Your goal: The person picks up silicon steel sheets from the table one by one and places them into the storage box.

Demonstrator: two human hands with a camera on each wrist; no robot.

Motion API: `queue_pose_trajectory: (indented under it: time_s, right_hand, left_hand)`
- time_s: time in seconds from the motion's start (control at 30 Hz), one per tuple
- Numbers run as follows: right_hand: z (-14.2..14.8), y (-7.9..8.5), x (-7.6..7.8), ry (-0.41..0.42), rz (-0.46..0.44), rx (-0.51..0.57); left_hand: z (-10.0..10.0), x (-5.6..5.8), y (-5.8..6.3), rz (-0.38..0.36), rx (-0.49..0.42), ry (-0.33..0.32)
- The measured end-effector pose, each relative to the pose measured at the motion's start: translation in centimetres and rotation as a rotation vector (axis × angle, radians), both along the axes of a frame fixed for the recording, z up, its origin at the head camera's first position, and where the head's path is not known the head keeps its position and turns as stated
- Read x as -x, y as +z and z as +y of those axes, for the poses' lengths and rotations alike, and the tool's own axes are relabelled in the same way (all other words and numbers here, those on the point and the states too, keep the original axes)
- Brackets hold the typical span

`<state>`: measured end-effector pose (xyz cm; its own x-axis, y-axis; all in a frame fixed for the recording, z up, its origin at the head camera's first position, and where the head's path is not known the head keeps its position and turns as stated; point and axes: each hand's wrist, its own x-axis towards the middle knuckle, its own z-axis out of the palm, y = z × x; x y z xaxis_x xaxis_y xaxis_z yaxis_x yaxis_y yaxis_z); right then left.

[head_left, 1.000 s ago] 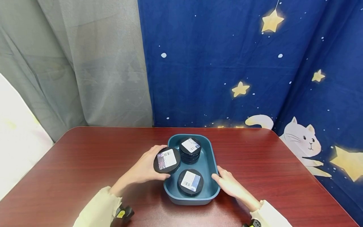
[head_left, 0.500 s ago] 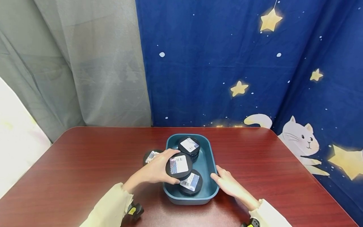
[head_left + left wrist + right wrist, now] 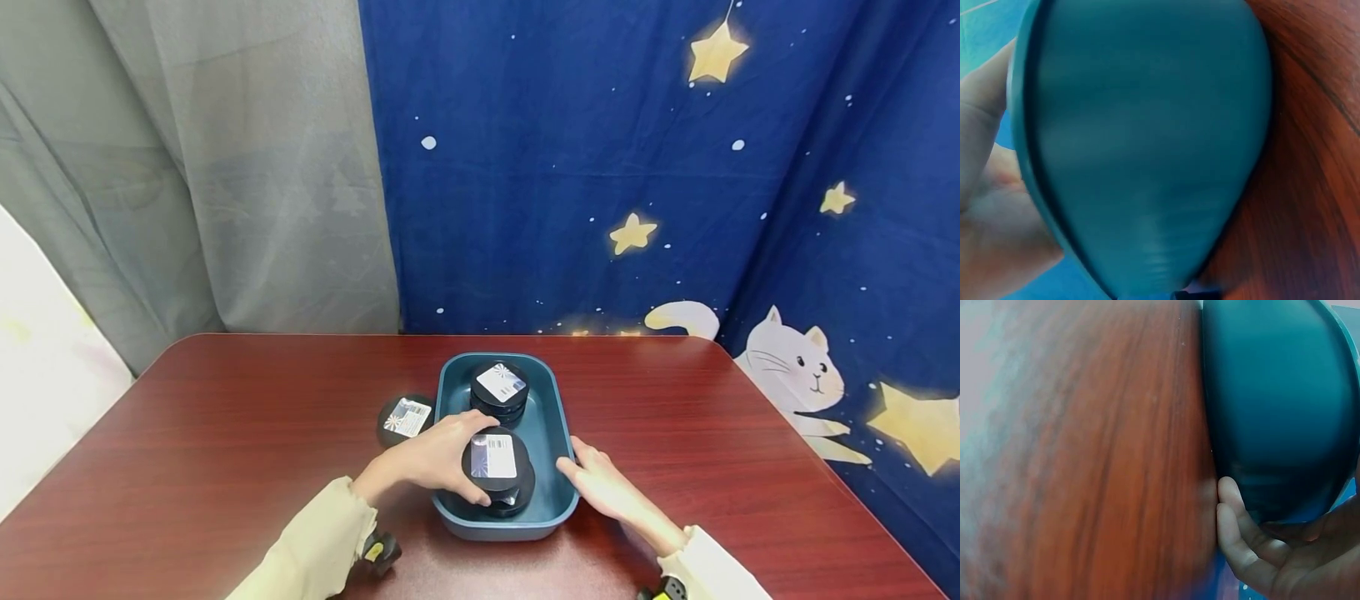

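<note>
My left hand [image 3: 442, 454] holds a flat round black container [image 3: 492, 458] with a white and purple label, thumb and fingers on opposite sides of it. It is over another round black container [image 3: 525, 495] in the front of the blue bin [image 3: 557, 417]; whether the two touch I cannot tell. Behind them, in the bin's far end, stands a stack of such containers [image 3: 501, 385]. My right hand [image 3: 603, 483] grips the bin's right side, thumb at the rim, fingers [image 3: 1232, 519] against the outer wall. The left wrist view is mostly the bin's outer wall [image 3: 1147, 125].
One more round black container [image 3: 407, 418] lies on the red-brown table [image 3: 285, 417], left of the bin and partly behind my left hand. Grey and blue curtains [image 3: 510, 167] hang beyond the table's far edge.
My left hand has carried its container rightward over the rim and down above the front one. The container on the table came into sight. My right hand stays on the bin.
</note>
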<state>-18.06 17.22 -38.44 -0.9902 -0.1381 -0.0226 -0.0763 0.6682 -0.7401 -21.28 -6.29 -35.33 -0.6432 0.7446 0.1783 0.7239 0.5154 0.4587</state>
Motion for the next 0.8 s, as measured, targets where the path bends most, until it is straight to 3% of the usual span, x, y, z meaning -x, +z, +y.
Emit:
queue_pose_trajectory:
  time_s: [0.47,0.8]
  right_hand:
    - [0.1,-0.1,-0.1,0.008,-0.021,0.017]
    - [0.1,0.0,-0.1,0.013,-0.024,0.021]
  left_hand:
    - [1.4,-0.4,-0.6,-0.024,0.120,-0.045]
    - [2.0,-0.7,-0.6,-0.070,0.168,-0.003]
